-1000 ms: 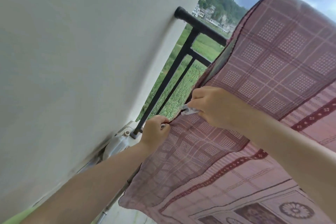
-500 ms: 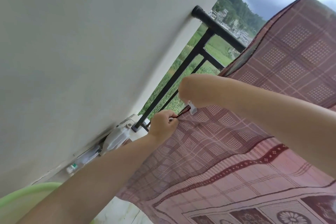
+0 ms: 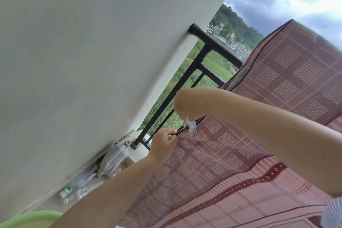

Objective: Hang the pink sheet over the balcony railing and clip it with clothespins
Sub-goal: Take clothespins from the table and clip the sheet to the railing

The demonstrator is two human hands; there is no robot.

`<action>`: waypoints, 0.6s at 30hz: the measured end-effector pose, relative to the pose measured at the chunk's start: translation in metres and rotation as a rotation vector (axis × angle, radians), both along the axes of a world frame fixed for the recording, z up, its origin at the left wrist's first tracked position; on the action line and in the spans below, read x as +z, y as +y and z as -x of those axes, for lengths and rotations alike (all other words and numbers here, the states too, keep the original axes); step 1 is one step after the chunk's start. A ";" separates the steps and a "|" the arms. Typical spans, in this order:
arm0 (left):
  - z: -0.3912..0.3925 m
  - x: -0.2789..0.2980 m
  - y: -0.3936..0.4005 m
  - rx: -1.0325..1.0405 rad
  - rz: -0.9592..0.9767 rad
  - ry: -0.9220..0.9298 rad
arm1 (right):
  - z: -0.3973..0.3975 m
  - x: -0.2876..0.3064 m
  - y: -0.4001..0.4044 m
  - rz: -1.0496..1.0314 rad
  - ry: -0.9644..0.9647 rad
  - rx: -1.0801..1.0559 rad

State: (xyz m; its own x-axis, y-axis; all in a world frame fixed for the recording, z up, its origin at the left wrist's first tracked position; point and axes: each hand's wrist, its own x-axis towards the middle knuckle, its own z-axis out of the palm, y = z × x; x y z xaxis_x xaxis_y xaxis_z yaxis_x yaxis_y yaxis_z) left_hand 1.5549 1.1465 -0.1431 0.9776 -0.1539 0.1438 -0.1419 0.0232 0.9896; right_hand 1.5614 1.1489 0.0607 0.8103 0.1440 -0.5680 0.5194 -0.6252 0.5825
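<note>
The pink checked sheet point(image 3: 240, 153) hangs draped over the black balcony railing point(image 3: 212, 42) and fills the right half of the view. My left hand point(image 3: 163, 141) pinches the sheet's dark left edge near a lower bar. Just above it, my right hand point(image 3: 187, 103) holds a white clothespin point(image 3: 191, 127) by its top, and the clothespin sits on the sheet's edge. Whether its jaws grip a railing bar is hidden behind the cloth.
A white wall point(image 3: 92, 61) runs close on the left. Plastic bottles point(image 3: 111, 159) and small items lie on the floor at its foot. A green basin rim point(image 3: 31, 218) shows at the bottom left. Fields and houses lie beyond the railing.
My right hand has turned so the clothespin points down onto the sheet's edge. My left hand keeps its pinch on the edge. The camera has tilted down and left.
</note>
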 end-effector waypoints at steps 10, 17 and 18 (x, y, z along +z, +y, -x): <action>0.009 0.001 -0.011 -0.013 0.060 -0.114 | 0.013 0.029 -0.022 -0.046 -0.074 -0.007; 0.001 -0.003 -0.009 0.084 -0.067 -0.372 | 0.028 0.029 -0.038 -0.127 -0.131 0.036; -0.001 -0.003 -0.010 0.140 -0.120 -0.418 | 0.031 0.028 -0.037 -0.111 -0.123 0.057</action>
